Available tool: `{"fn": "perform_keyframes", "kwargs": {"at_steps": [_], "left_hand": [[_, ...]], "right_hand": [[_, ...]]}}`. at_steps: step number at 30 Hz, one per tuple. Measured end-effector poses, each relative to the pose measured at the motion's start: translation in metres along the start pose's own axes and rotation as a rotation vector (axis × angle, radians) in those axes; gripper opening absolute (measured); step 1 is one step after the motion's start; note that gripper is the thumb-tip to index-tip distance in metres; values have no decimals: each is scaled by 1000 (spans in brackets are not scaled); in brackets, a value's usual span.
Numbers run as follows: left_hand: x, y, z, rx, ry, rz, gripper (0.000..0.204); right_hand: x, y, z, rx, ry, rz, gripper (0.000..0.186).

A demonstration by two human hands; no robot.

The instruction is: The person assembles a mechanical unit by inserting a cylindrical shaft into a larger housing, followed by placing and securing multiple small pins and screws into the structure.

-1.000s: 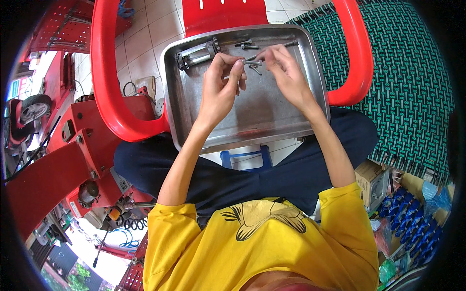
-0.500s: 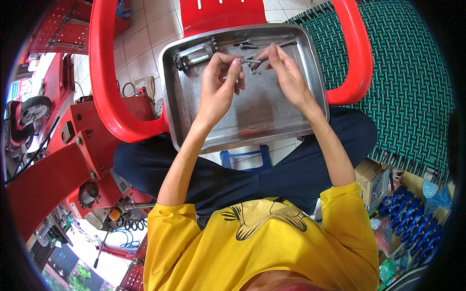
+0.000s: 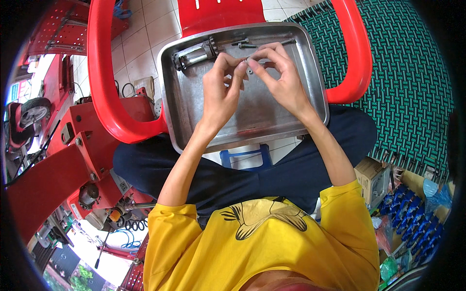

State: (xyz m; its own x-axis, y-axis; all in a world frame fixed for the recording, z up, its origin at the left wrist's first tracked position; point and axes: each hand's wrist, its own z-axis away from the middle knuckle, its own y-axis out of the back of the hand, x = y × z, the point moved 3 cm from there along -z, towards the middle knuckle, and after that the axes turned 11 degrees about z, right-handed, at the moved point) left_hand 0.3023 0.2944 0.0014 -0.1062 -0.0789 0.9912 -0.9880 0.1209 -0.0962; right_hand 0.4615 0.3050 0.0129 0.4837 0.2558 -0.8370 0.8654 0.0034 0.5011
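Above a metal tray, my two hands meet at the fingertips. My left hand pinches a small metal bolt, whose shank partly shows behind my right fingers. Thumb and index finger of my right hand close on it at the left fingertips; that end is hidden. Just below the fingertips, a small nut or washer shows. A cylindrical metal part with a toothed end lies in the tray's far left corner. Loose bolts rest along the far side.
The tray sits on a red plastic chair with curved arms, beyond my crossed legs. A green woven mat spreads at right, with a cardboard box near it. Red machinery stands close at left. A blue plastic stool shows under the tray.
My right hand has moved left to meet the left fingertips, and its thumb and index finger have closed. The bolt, plainly visible before, is now mostly covered by fingers.
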Motion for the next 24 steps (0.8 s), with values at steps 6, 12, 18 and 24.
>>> {"fn": "perform_keyframes", "kwargs": {"at_steps": [6, 12, 18, 24], "left_hand": [[1, 0, 0, 7, 5, 9, 15], [1, -1, -1, -2, -39, -120, 17], [2, 0, -1, -35, -5, -220, 26], [-5, 3, 1, -96, 168, -3, 30]], "right_hand": [[-1, 0, -1, 5, 54, 36, 21], [-8, 3, 0, 28, 74, 116, 17], [-13, 5, -1, 90, 224, 255, 15], [-12, 6, -4, 60, 191, 186, 13]]}}
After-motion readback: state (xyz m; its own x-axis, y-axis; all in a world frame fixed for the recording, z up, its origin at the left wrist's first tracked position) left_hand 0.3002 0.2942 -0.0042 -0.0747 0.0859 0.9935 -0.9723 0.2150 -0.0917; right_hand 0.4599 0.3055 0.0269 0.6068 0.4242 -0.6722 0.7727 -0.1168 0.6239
